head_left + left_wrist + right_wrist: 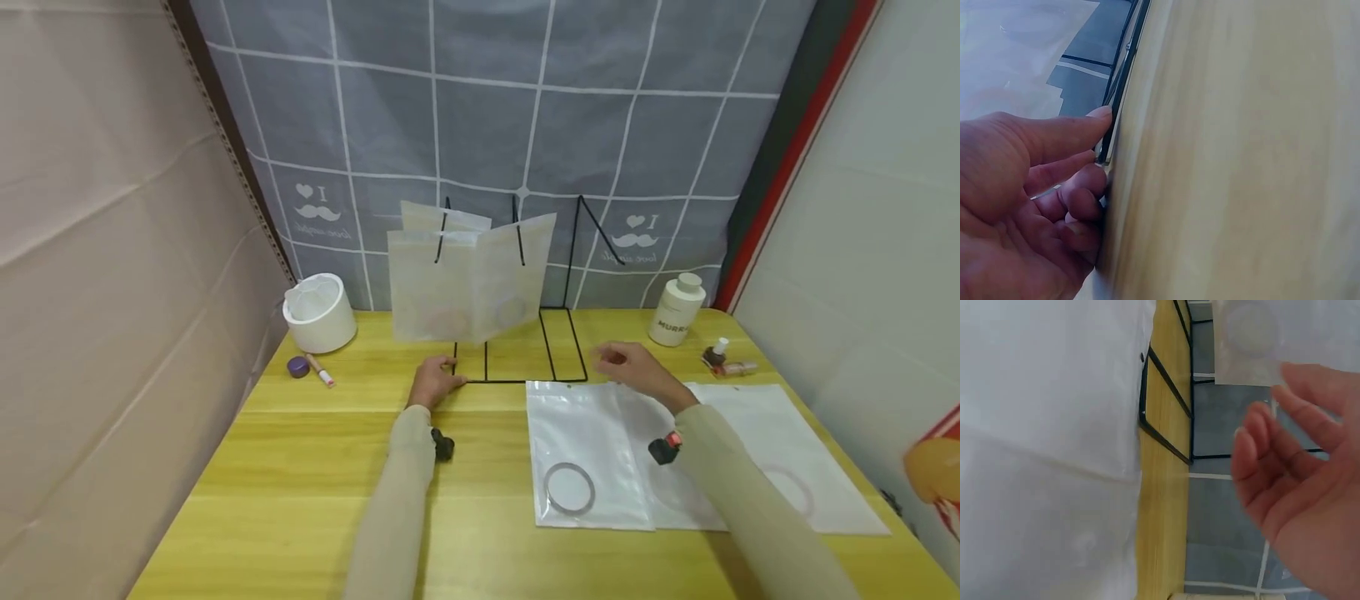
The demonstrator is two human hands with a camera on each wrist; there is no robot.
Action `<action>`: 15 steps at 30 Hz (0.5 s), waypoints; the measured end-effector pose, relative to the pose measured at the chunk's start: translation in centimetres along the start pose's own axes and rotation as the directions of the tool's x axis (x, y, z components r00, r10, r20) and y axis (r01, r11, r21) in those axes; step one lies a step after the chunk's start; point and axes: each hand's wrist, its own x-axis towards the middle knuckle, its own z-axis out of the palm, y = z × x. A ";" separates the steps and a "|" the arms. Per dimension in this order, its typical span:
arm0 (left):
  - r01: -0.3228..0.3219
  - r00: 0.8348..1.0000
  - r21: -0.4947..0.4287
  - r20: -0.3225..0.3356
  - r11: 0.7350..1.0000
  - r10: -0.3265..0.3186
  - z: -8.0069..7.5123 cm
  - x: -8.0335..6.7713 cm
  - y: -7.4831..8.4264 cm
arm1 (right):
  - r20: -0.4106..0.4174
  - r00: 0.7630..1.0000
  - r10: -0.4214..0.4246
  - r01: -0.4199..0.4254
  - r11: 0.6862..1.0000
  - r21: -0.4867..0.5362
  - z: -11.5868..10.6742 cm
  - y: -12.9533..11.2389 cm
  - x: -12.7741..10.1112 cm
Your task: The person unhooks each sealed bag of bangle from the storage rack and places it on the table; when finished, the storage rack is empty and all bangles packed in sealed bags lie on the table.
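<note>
From the head view, the left hand [433, 382] pressed the black wire rack [517, 367] at its near-left corner on the table [300, 467]; the right hand [633, 371] hovered released near the rack's right side, over the flat pouches [592, 433].

The left wrist view showed fingers [1079, 187] curled against the wire; a slip could tip the hanging pouches [465, 283].

The right wrist view showed loose, empty fingers [1260, 450].

Long, pale beige sleeves [390, 500] were worn down to both wrists. A small black camera unit [442, 446] was strapped at each wrist, the right one [666, 447] marked by a red light.
</note>
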 end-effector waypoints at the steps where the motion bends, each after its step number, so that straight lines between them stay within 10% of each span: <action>1: -0.002 1.000 0.000 -0.003 1.000 0.002 -0.1 0.0 0.0 | -0.023 0.999 -0.022 0.022 1.000 -0.001 0.1 -0.3 1.0; 15: -0.011 1.000 0.010 -0.018 1.000 0.012 0.4 0.0 -0.4 | -0.200 0.966 -0.162 0.202 0.960 0.194 0.1 -5.1 10.3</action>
